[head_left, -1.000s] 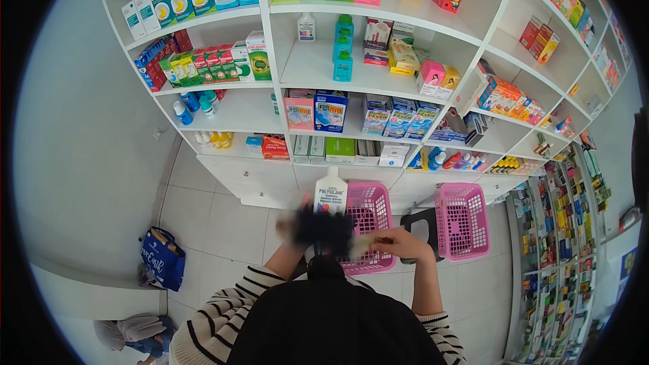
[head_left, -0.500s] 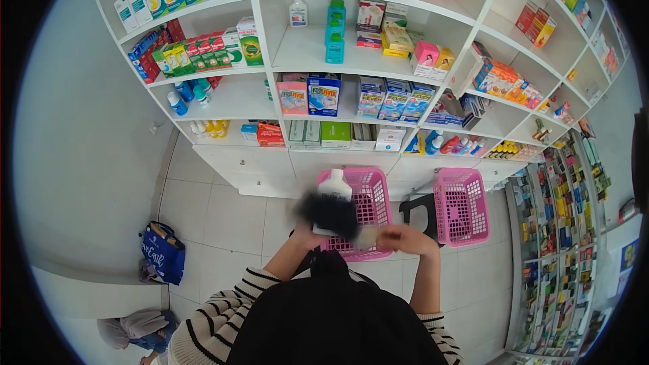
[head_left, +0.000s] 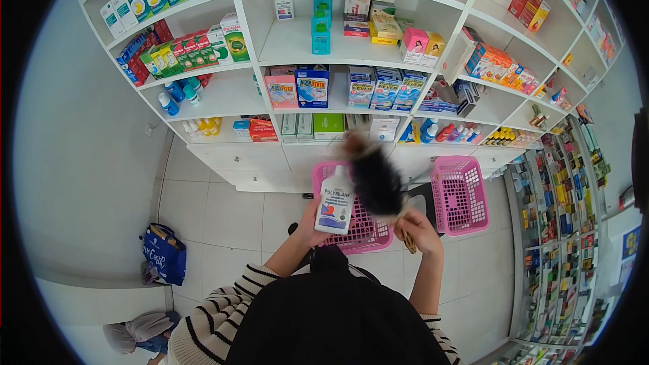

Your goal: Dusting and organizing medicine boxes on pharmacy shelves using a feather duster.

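My left hand (head_left: pixel 311 225) is closed on the side of a white plastic bottle (head_left: pixel 334 203) with a blue and red label, its cap end pointing away from me. In my right hand (head_left: pixel 418 230) is the handle of a dark feather duster (head_left: pixel 377 182), whose head is smeared by motion and points up and left. The duster is just right of the bottle and apart from it. Both are held over a pink plastic basket (head_left: pixel 370 240) on the floor.
White shelves (head_left: pixel 284 44) with medicine boxes and bottles stand ahead. A second pink basket (head_left: pixel 461 196) is at the right, near a dark stool (head_left: pixel 424 206). Glass-fronted display shelves (head_left: pixel 554 257) line the right side. A blue bag (head_left: pixel 164 255) and another person (head_left: pixel 138 331) are at the left.
The duster has swung from in front of the bottle up and to the right, so the label now shows. My right hand has turned and moved slightly right; the left still holds the bottle.
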The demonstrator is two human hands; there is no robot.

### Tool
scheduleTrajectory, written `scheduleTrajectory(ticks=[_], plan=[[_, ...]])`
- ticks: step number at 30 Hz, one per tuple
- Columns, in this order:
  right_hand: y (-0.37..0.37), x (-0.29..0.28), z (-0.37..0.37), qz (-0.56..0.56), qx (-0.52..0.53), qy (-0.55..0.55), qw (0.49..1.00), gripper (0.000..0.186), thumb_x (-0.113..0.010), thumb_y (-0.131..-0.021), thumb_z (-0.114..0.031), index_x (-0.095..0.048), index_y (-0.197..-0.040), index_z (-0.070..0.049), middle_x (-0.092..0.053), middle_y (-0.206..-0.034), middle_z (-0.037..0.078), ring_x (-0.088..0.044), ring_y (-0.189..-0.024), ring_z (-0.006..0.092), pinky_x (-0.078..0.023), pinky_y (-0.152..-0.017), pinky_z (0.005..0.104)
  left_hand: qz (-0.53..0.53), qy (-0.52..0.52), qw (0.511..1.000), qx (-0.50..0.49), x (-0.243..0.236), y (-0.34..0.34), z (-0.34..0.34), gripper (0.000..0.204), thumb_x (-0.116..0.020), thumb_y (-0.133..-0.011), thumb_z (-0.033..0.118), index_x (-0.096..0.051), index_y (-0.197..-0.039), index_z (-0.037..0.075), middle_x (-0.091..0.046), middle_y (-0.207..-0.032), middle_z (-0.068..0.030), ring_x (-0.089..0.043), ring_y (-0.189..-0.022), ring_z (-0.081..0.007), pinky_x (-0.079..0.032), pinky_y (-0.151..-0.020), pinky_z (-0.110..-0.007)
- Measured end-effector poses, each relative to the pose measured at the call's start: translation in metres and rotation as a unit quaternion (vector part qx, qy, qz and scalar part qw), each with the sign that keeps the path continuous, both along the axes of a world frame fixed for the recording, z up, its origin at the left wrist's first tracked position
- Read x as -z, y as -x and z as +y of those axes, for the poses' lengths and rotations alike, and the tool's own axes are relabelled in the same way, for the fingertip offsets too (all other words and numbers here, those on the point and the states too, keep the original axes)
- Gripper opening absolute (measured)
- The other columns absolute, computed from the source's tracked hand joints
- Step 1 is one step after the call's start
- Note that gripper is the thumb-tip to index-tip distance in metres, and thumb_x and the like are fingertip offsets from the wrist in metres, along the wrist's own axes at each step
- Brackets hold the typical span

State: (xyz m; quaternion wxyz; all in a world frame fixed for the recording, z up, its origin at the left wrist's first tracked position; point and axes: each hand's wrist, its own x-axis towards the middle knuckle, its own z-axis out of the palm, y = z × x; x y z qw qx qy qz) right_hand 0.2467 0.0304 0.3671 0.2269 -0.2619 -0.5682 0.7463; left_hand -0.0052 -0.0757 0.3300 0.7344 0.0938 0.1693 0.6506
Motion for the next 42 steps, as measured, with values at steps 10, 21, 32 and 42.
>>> scheduleTrajectory(ticks=[10, 21, 32, 42], plan=[[0.003, -0.031, -0.004, -0.124, -0.201, -0.039, 0.971, 0.016, -0.056, -0.084, -0.007, -0.061, -0.099, -0.005, -0.059, -0.077, 0.000, -0.049, -0.066, 0.0061, -0.041, -0.059, 0.0221, 0.119, 0.087, 0.986, -0.074, 0.015, 0.003, 0.005, 0.046, -0.031, -0.095, 0.040, -0.044, -0.123, 0.005, -0.057, -0.112, -0.0112, -0.057, -0.100, -0.0229, -0.046, -0.088, -0.038], [0.002, -0.020, 0.015, -0.111, -0.183, -0.053, 0.975, 0.014, -0.055, -0.083, -0.003, -0.061, -0.096, -0.002, -0.057, -0.078, 0.000, -0.050, -0.068, 0.0064, -0.041, -0.058, 0.0216, 0.136, 0.065, 0.986, -0.066, 0.016, 0.007, 0.014, 0.041, -0.031, -0.096, 0.035, -0.047, -0.118, 0.004, -0.059, -0.106, -0.0086, -0.059, -0.095, -0.0185, -0.048, -0.085, -0.034], [0.015, -0.024, 0.002, -0.110, -0.235, -0.054, 0.964, 0.021, -0.056, -0.082, 0.000, -0.060, -0.102, -0.001, -0.058, -0.077, 0.001, -0.051, -0.067, 0.0077, -0.043, -0.061, 0.0220, 0.108, 0.121, 0.986, -0.039, -0.002, 0.007, 0.020, 0.048, -0.031, -0.094, 0.040, -0.044, -0.124, 0.005, -0.057, -0.114, -0.0104, -0.057, -0.100, -0.0245, -0.045, -0.088, -0.041], [0.018, 0.014, 0.004, 0.072, 0.096, 0.080, 0.990, 0.006, -0.053, -0.087, -0.007, -0.054, -0.086, -0.002, -0.058, -0.071, 0.007, -0.054, -0.061, 0.0122, -0.043, -0.054, 0.0238, -0.088, -0.136, 0.987, -0.012, 0.018, 0.011, 0.008, 0.063, -0.041, -0.084, 0.050, -0.036, -0.127, 0.005, -0.048, -0.109, -0.0126, -0.049, -0.082, -0.0207, -0.043, -0.067, -0.031]])
